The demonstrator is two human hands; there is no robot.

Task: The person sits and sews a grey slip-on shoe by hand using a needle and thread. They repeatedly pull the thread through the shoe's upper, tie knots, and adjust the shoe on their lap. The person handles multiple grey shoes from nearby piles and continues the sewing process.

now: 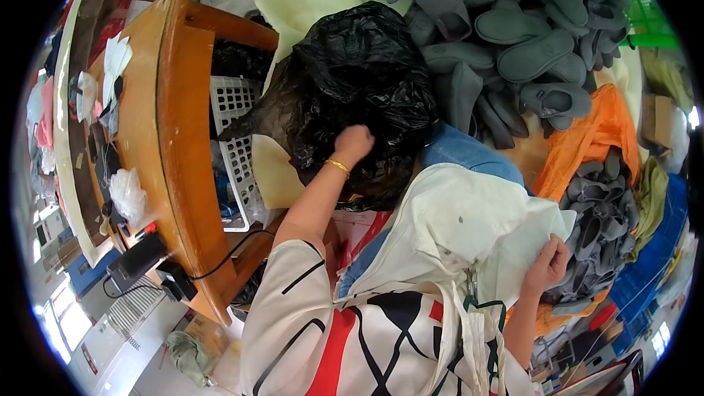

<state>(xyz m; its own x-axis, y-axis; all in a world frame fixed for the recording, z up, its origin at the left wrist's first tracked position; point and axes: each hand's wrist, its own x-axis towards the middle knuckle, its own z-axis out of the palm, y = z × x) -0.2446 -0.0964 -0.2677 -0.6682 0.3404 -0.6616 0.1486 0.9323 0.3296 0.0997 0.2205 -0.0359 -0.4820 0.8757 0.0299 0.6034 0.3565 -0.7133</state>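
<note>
Your left hand [355, 143] is curled into a loose fist at the black bag, just above centre; its fingertips are hidden, so I cannot tell whether it grips the plastic or something in it. Your right hand [547, 264], at four o'clock, has its fingers bent in at the apron's edge; whether cloth is pinched between them I cannot tell.

The wooden table [165, 125] stands at nine o'clock, leaving your front open for the bag. From one to two o'clock spreads the heap of grey footwear [532, 48], piled near you, probably to be within easy reach. The black bag [367, 44] sits at twelve, crumpled and close to your knees, likely so that your left arm need not stretch. Your white apron [469, 205] drapes over your jeans toward four, presumably shielding them. An orange sheet [595, 128] lies at two o'clock beside darker grey pieces [598, 227], perhaps as their wrapping. The white basket [236, 150] is at nine, tucked beside the table, seemingly out of the way.
</note>
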